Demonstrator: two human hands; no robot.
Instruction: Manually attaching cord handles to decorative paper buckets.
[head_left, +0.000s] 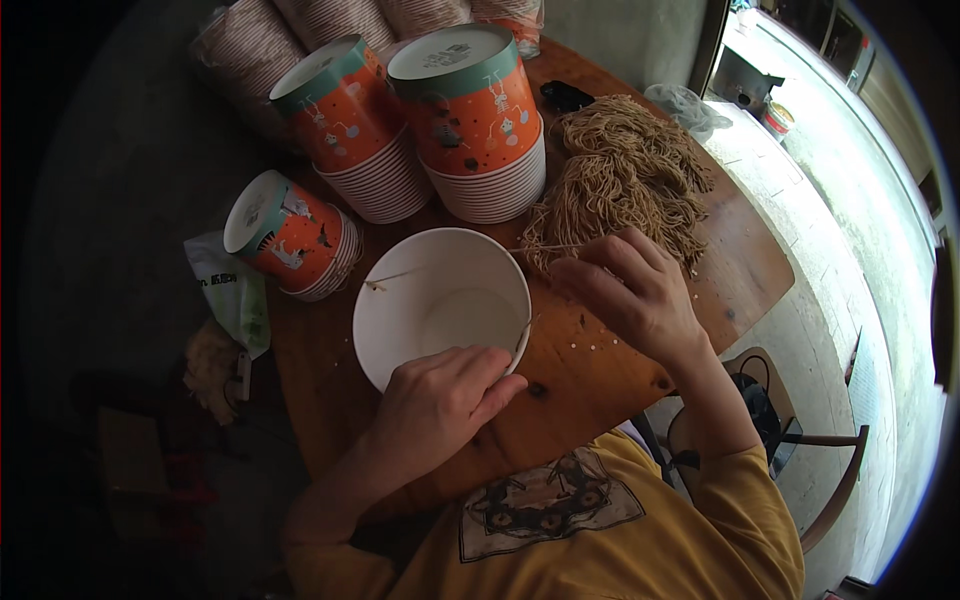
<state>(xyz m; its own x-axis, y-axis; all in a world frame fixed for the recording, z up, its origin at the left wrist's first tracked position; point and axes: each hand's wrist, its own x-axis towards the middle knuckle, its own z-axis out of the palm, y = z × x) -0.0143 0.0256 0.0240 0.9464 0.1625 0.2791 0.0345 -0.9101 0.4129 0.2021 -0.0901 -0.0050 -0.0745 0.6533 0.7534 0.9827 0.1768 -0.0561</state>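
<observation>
A white paper bucket (440, 290) stands on the table in front of me, its open top tilted toward me. My left hand (440, 400) grips the near rim, fingers over the edge and thumb on the outer right side. Short ends of twine stick out inside the bucket, at its left wall and by its right rim. Right of the bucket, my right hand (630, 295) pinches a thin strand of twine (540, 248), stretched toward the far right rim. Beyond that hand lies a loose heap of tan twine (630, 170). My fingers hide part of the strand.
Two tall stacks of orange-and-green paper buckets (470, 120) stand upside down behind the bucket. A shorter stack (290, 235) leans at the left. Wrapped stacks (330, 25) fill the back. Small white bits (590, 346) dot the wooden table (740, 270). A chair (840, 480) stands at the right.
</observation>
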